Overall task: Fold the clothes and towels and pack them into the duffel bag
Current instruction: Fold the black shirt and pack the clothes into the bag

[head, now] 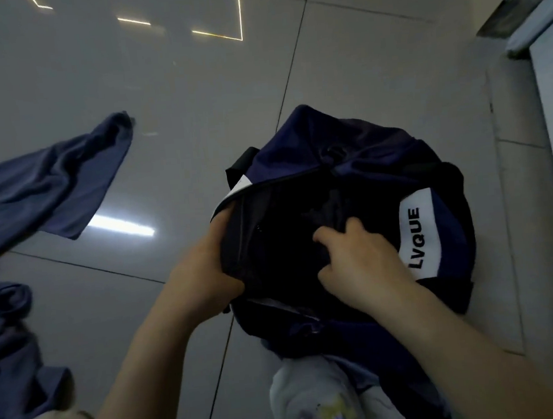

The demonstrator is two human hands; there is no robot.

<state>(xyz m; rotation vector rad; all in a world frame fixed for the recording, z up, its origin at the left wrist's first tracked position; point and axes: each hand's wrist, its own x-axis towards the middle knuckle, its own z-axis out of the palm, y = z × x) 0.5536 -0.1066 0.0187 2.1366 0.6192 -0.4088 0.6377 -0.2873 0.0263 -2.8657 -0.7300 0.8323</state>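
A navy and black fabric duffel bag point(352, 223) with a white panel reading "LVQUE" sits on the glossy grey tiled floor point(193, 100), its top opening spread wide. The left hand point(207, 274) grips the near-left edge of the opening, fingers curled round the fabric. The right hand point(362, 262) reaches into the dark interior with fingers bent; it seems to pinch something dark there, though the shadow makes it hard to tell. A crumpled blue-grey cloth garment point(36, 195) lies on the floor well apart to the left. A pale printed fabric item point(316, 401) lies just below the bag.
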